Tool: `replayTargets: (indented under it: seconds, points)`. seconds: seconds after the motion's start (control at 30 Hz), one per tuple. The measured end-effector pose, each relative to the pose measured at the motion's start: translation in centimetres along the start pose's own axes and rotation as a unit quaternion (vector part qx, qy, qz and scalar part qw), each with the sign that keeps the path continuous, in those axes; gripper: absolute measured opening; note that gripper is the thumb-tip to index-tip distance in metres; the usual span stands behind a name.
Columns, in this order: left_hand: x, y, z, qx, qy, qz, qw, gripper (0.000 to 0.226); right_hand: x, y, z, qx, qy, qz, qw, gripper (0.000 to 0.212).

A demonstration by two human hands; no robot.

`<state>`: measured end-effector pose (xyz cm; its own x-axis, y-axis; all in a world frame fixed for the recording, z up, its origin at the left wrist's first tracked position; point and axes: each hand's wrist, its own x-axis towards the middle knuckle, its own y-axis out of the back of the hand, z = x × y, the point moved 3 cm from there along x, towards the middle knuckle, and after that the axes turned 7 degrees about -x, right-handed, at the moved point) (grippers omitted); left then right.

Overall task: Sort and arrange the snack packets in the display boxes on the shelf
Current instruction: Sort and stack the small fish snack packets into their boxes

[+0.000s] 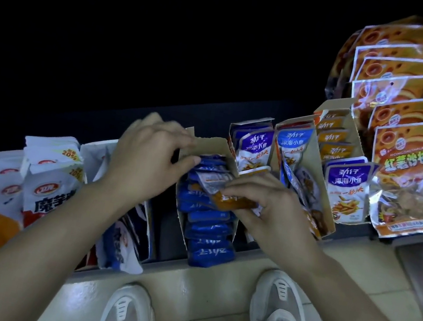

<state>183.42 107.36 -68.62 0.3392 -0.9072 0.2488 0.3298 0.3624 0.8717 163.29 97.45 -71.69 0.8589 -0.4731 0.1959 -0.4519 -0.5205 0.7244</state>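
A cardboard display box (pixel 179 208) in the middle of the shelf is packed with a row of blue snack packets (pixel 207 252). My left hand (pixel 149 155) grips the box's torn back flap (pixel 212 146), thumb resting against the rear packets. My right hand (pixel 267 206) pinches an orange packet (pixel 231 201) lying across the blue ones. To the right stand more display boxes with purple and blue packets (pixel 256 145), orange packets (pixel 331 137), and one loose purple packet (pixel 347 188) leaning in front.
White snack bags (pixel 47 183) crowd the shelf's left side. Large orange bags (pixel 407 154) hang or lean at the right. The shelf's front edge (pixel 215 262) runs below the boxes. My two sneakers (pixel 276 319) stand on the tiled floor beneath. Behind the shelf all is dark.
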Motion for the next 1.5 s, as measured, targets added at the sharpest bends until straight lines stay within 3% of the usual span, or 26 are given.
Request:
replayTargets:
  seconds: [0.13,0.2,0.27,0.37,0.57,0.67,0.77,0.87,1.07,1.17,1.27,1.37,1.5]
  points:
    - [0.6,-0.7,0.5,0.059,-0.031,0.006,0.998,0.008,-0.5,-0.3,0.1,0.0,0.005,0.01,1.0,0.037]
    - [0.5,-0.4,0.2,-0.02,0.035,0.024,0.999,0.006,-0.6,-0.4,0.1,-0.001,0.002,0.015,1.0,0.039]
    - [0.4,-0.1,-0.4,-0.165,0.106,0.044,0.98,0.003,-0.7,-0.4,0.2,-0.001,-0.008,0.017,1.0,0.041]
    - [0.6,1.0,0.0,-0.284,0.133,0.093,0.945,0.006,-1.0,-0.6,0.2,0.013,-0.013,0.016,1.0,0.04]
    - [0.7,3.4,2.7,-0.301,0.046,0.215,0.928,0.007,-1.6,-0.4,0.2,0.023,-0.022,0.024,0.999,0.038]
    - [1.4,4.2,4.0,-0.324,-0.005,0.24,0.915,0.012,-1.7,-0.2,0.1,0.034,-0.024,0.037,0.998,0.036]
    - [2.0,3.4,4.5,-0.353,-0.003,0.236,0.905,0.011,-1.8,0.3,-0.1,0.054,-0.023,0.064,0.996,0.031]
    - [2.2,1.7,4.5,-0.347,0.001,0.211,0.914,0.01,-2.4,1.7,-0.2,0.098,-0.054,0.145,0.983,0.023]
    - [2.6,0.6,4.4,-0.347,-0.009,0.21,0.914,0.009,-3.1,6.0,0.6,0.208,-0.17,0.351,0.897,0.018]
    - [2.8,0.0,4.9,-0.357,0.0,0.199,0.913,0.007,-3.4,7.3,1.9,0.166,-0.2,0.417,0.871,0.018]
    - [3.1,-1.3,5.1,-0.318,0.028,0.168,0.933,0.003,-3.8,9.0,4.0,0.111,-0.225,0.477,0.842,0.023]
    - [3.4,-2.6,5.6,-0.282,0.049,0.132,0.949,0.004,-3.7,10.7,6.0,0.097,-0.243,0.502,0.825,0.023]
    - [4.1,-3.1,5.2,-0.245,0.083,0.13,0.957,0.005,-2.6,11.8,7.7,0.038,-0.264,0.451,0.852,0.022]
